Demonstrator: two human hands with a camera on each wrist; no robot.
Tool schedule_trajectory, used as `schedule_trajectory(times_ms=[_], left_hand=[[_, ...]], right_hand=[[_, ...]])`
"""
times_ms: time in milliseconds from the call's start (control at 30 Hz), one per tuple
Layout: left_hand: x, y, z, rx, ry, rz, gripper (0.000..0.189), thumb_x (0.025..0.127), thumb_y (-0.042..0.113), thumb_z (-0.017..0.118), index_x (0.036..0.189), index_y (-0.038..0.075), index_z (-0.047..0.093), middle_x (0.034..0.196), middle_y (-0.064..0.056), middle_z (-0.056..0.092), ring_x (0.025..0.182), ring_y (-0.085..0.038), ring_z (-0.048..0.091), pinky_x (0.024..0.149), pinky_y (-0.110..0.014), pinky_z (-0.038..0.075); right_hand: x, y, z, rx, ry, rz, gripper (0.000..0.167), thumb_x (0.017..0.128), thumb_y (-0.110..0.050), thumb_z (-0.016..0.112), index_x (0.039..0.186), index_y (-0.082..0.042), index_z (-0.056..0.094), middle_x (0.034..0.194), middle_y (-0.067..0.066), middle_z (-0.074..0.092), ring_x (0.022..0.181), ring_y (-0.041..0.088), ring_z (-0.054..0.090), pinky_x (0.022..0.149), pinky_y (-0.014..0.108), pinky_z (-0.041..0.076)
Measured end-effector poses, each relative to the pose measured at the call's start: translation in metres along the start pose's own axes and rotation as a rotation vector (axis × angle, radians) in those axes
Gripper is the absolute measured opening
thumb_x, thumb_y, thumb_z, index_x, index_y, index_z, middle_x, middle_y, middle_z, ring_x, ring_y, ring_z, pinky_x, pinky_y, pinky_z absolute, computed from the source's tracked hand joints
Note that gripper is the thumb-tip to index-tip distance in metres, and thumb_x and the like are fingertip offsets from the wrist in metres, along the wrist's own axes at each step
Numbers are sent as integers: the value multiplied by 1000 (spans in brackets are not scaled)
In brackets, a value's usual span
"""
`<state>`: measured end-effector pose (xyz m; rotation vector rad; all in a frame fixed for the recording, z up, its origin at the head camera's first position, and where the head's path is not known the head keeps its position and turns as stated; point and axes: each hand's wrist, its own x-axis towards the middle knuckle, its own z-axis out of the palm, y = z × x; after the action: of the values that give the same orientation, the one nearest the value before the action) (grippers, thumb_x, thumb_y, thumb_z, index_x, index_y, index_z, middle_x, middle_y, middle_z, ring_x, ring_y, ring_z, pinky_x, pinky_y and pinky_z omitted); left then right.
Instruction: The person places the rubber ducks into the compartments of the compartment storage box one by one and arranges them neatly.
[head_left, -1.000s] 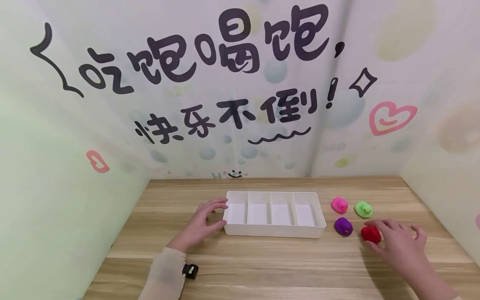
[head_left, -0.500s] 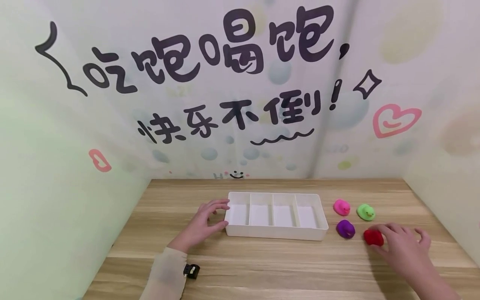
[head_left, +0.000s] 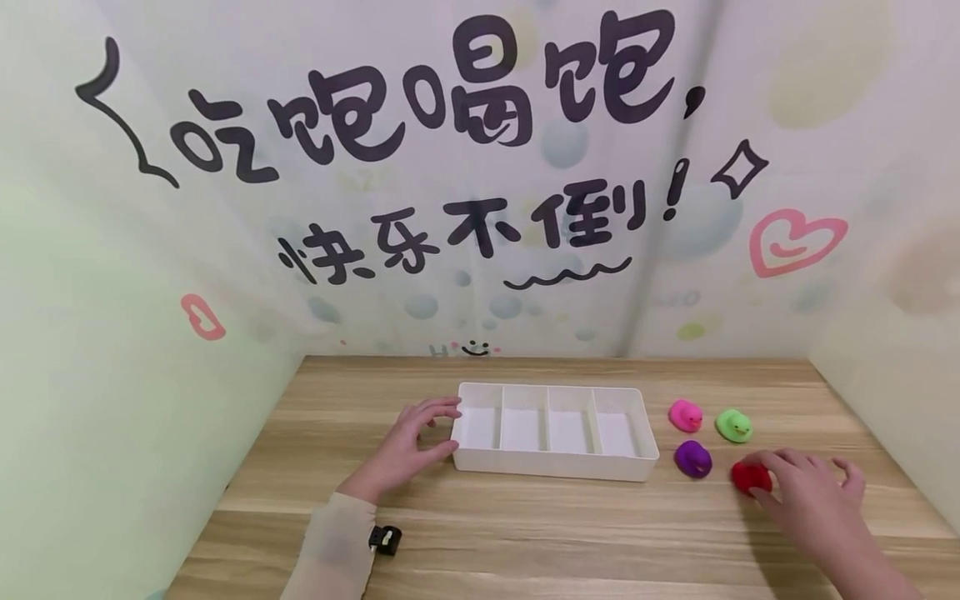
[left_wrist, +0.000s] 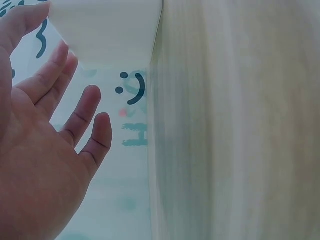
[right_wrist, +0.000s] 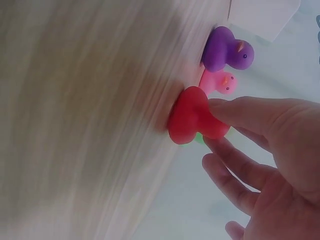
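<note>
On the right of the table a small red toy duck (head_left: 752, 478) is pinched by its head between the thumb and index finger of my right hand (head_left: 813, 500). The right wrist view shows the red duck (right_wrist: 187, 120) close against the wood, with the other fingers spread. My left hand (head_left: 408, 446) touches the left end of a white tray (head_left: 555, 465) with its fingertips and thumb, fingers loosely spread. In the left wrist view the fingertips meet the edge of the tray (left_wrist: 110, 35). The tray has several bare compartments in a row.
A purple duck (head_left: 693, 459), a pink duck (head_left: 686, 415) and a green duck (head_left: 734, 425) stand between the tray and the right hand. The wooden table (head_left: 525, 533) meets a printed back wall (head_left: 420, 325) and side walls.
The view has shifted slightly, so everything appears a little further right. Both hands keep their places: the left at the tray's end, the right on the red duck.
</note>
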<state>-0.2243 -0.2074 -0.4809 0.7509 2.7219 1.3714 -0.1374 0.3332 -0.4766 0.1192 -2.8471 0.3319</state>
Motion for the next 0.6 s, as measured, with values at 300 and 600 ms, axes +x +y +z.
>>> schedule_trajectory(times_ms=[300,600], left_hand=[[2,0,1,-2,-5,-11,40,94,25,78,132,22,65,157,4,51,122,-30,50,101,-48,44],[0,1,2,-4,-3,-18,40,95,26,77,132,23,64,157,4,50,124,-31,48,101,-52,44]], right_hand=[[-1,-2,-2,7,59,-30,38,69,-5,88,103,-12,73,103,21,69,94,49,58,99,77,13],[3,-8,-6,20,117,-54,38,70,-8,88,104,-13,73,104,19,70,94,46,60,100,76,15]])
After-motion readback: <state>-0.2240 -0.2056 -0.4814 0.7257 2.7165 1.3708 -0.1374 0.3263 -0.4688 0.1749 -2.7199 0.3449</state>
